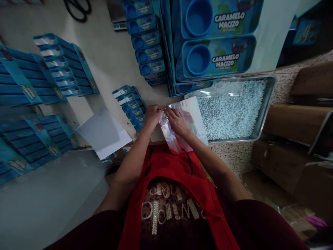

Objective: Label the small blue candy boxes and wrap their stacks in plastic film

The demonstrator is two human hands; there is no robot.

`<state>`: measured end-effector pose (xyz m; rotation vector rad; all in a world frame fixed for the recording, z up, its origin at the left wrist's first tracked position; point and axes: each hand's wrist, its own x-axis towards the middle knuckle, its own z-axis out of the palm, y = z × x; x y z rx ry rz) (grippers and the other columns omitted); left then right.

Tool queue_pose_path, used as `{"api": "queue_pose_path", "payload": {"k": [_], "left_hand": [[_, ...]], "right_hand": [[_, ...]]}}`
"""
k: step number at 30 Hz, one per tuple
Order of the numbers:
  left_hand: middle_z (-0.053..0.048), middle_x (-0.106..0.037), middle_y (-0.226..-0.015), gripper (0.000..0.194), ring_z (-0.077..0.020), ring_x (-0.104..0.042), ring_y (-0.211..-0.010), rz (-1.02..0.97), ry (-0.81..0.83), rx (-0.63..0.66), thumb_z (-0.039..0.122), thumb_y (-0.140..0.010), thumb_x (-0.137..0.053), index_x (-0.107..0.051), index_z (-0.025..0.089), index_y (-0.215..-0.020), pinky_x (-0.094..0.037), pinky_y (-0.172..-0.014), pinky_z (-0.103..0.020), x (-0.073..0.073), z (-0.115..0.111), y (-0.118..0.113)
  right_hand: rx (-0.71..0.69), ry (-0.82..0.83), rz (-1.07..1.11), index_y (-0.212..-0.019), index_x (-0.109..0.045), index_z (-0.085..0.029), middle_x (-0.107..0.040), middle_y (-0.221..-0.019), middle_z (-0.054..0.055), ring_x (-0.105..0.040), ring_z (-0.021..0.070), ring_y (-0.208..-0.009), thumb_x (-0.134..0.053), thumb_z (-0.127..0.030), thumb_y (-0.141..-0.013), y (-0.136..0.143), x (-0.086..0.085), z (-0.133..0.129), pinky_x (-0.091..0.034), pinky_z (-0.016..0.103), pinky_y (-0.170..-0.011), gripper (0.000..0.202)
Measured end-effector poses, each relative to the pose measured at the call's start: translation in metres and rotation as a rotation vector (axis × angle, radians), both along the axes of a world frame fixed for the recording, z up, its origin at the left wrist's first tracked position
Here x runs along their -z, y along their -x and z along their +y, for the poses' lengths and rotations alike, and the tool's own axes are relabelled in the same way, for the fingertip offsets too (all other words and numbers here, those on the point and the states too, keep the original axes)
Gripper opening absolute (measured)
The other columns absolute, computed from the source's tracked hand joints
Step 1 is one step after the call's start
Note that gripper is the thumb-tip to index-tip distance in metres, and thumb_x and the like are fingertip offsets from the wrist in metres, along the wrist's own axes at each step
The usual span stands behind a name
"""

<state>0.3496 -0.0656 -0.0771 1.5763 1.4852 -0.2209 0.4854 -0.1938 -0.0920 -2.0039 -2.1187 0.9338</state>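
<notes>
Currently, shiny sheet (199,129) under right hand (178,121).

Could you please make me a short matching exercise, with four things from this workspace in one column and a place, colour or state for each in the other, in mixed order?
Things
1. Apron
2. Metal tray
3. Shiny sheet
4. White paper

Places, colours, states
A. Lying to the left of the left hand
B. Touched by the right hand
C. Red
D. Holding many small, pale pieces

Right pairs: 1-C, 2-D, 3-B, 4-A
</notes>
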Motion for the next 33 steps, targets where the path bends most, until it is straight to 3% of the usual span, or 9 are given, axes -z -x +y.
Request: {"api": "queue_pose_path", "payload": {"k": [4,9,17,21,24,28,31,33], "left_hand": [[-0.011,-0.084,-0.108,0.019,-0.0249,-0.074,-0.105,-0.01,0.008,0.015,0.017,-0.091,-0.062,-0.08,0.019,-0.094,-0.054,-0.099,-0.035,0.0,0.003,-0.001],[-0.011,-0.084,-0.11,0.02,-0.0242,-0.074,-0.105,-0.02,0.007,0.019,0.017,-0.092,-0.063,-0.081,0.017,-0.099,-0.054,-0.099,-0.034,-0.003,0.006,-0.002],[-0.015,-0.082,-0.103,0.019,-0.0276,-0.075,-0.102,0.026,-0.004,0.041,0.016,-0.09,-0.064,-0.083,0.014,-0.094,-0.054,-0.097,-0.035,0.0,0.01,-0.007],[-0.013,-0.082,-0.103,0.019,-0.027,-0.074,-0.101,0.012,-0.027,0.049,0.013,-0.089,-0.064,-0.081,0.014,-0.095,-0.053,-0.095,-0.035,0.002,0.014,-0.009],[-0.013,-0.082,-0.109,0.022,-0.0266,-0.073,-0.105,-0.049,-0.081,0.078,0.013,-0.092,-0.061,-0.081,0.017,-0.098,-0.052,-0.098,-0.035,0.005,0.017,-0.013],[-0.012,-0.082,-0.113,0.026,-0.027,-0.072,-0.11,-0.119,-0.145,0.089,0.016,-0.099,-0.054,-0.08,0.021,-0.102,-0.051,-0.102,-0.036,0.013,0.022,-0.023],[-0.013,-0.081,-0.119,0.024,-0.0294,-0.07,-0.119,-0.193,-0.18,0.037,0.017,-0.098,-0.057,-0.079,0.022,-0.107,-0.05,-0.11,-0.039,0.014,0.024,-0.023],[-0.013,-0.078,-0.13,0.023,-0.0311,-0.067,-0.13,-0.338,-0.244,-0.051,0.021,-0.097,-0.064,-0.079,0.023,-0.114,-0.047,-0.118,-0.041,0.007,0.019,-0.015]], "right_hand": [[0.031,-0.004,0.028,-0.166,-0.05,-0.018,-0.05,-0.173,0.014,-0.048,0.0324,-0.153,-0.036,-0.012,-0.11,-0.001,-0.004,-0.001,-0.036,0.055,-0.13,0.059],[0.106,0.003,-0.007,-0.166,-0.051,-0.023,-0.067,-0.149,0.016,-0.056,0.0358,-0.135,-0.039,-0.024,-0.113,0.0,-0.01,0.008,-0.045,0.056,-0.118,0.055],[0.039,0.042,-0.036,-0.164,-0.053,-0.026,-0.066,-0.138,0.017,-0.052,0.0353,-0.129,-0.037,-0.015,-0.11,-0.002,-0.008,0.014,-0.044,0.055,-0.111,0.058],[0.111,0.041,-0.036,-0.149,-0.067,-0.024,-0.067,-0.139,0.018,-0.055,0.0355,-0.127,-0.047,-0.026,-0.111,-0.005,-0.016,0.007,-0.042,0.052,-0.108,0.043],[0.21,0.023,-0.041,-0.13,-0.076,-0.022,-0.074,-0.125,0.016,-0.061,0.0342,-0.122,-0.051,-0.034,-0.111,-0.008,-0.029,0.005,-0.042,0.048,-0.105,0.033],[0.317,0.0,-0.012,-0.111,-0.077,-0.022,-0.079,-0.097,0.01,-0.069,0.0286,-0.102,-0.049,-0.034,-0.112,-0.011,-0.054,-0.005,-0.043,0.041,-0.096,0.03],[0.432,0.004,0.058,-0.102,-0.076,-0.022,-0.073,-0.077,0.004,-0.069,0.0236,-0.082,-0.058,-0.035,-0.107,-0.011,-0.081,-0.016,-0.044,0.037,-0.087,0.023],[0.575,0.03,0.194,-0.098,-0.076,-0.024,-0.064,-0.065,-0.002,-0.061,0.0185,-0.067,-0.064,-0.04,-0.103,-0.009,-0.1,-0.02,-0.043,0.032,-0.075,0.021]]}}
